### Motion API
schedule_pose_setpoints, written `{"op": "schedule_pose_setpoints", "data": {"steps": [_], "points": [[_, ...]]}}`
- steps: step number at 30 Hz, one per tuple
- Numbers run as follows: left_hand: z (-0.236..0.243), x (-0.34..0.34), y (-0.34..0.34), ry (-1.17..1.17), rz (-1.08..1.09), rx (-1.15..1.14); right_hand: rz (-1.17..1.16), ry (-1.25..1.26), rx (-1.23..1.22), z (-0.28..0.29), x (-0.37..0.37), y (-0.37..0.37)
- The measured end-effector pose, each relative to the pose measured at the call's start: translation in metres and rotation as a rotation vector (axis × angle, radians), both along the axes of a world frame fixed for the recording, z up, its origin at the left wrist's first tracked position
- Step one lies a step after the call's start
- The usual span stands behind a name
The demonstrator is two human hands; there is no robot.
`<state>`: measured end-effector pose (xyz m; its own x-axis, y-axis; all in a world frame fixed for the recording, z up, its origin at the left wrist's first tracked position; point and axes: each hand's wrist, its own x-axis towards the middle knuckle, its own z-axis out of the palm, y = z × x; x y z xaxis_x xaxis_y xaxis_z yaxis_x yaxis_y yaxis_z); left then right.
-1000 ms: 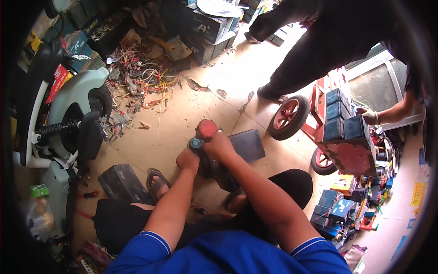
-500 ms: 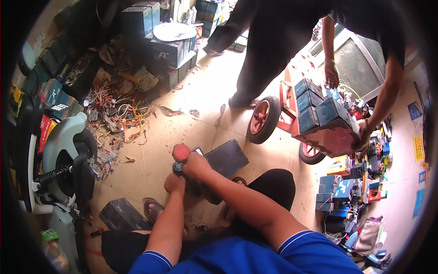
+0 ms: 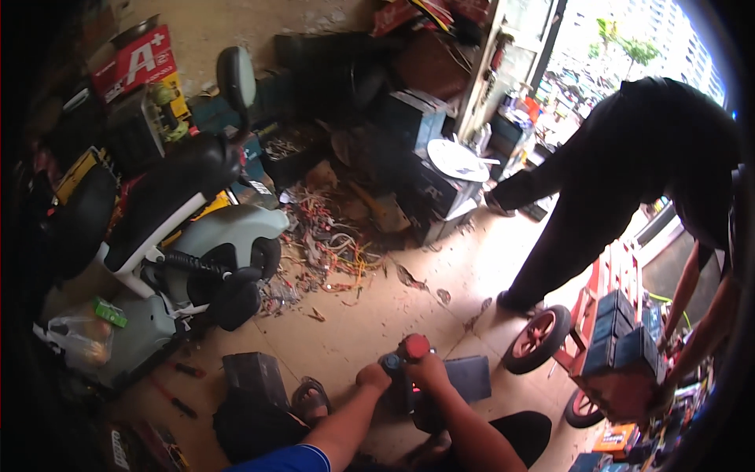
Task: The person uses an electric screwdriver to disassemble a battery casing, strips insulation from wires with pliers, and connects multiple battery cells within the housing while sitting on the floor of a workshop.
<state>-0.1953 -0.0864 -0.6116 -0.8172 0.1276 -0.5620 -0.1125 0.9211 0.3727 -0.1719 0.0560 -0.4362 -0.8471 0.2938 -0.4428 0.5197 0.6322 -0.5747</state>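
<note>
My left hand (image 3: 373,379) is closed beside a small blue-grey round-ended piece (image 3: 390,362). Just to its right, my right hand (image 3: 429,370) is closed around a tool with a round red end (image 3: 417,346); I cannot make out its kind. Both hands are over a dark block-shaped battery (image 3: 429,413) on the floor between my feet, partly hidden by my right forearm. A small red glow shows by the right hand. Another black battery (image 3: 469,377) lies just beyond it. A third dark block (image 3: 255,379) is near my left foot.
Wires (image 3: 330,252) lie heaped on the tiled floor. A grey scooter (image 3: 236,228) stands at left. At right, another person (image 3: 629,157) bends over a red cart (image 3: 586,315) loaded with batteries. A white plate (image 3: 458,160) sits on stacked batteries. Pliers-like red-handled tools (image 3: 174,397) lie at lower left.
My view has swung left and up, bringing in the scooter seat and the doorway. The hands stay together over the battery; the blue-grey piece now shows left of the red end instead of below it.
</note>
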Motion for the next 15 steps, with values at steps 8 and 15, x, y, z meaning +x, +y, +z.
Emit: {"op": "schedule_pose_setpoints", "data": {"steps": [8,15], "points": [[-0.003,0.004,-0.002,0.002,-0.011,0.012,0.032,0.012,0.005,0.013,0.002,-0.001],[-0.001,0.002,-0.002,0.027,0.015,0.038,0.016,0.052,-0.006,0.031,0.0,-0.001]]}}
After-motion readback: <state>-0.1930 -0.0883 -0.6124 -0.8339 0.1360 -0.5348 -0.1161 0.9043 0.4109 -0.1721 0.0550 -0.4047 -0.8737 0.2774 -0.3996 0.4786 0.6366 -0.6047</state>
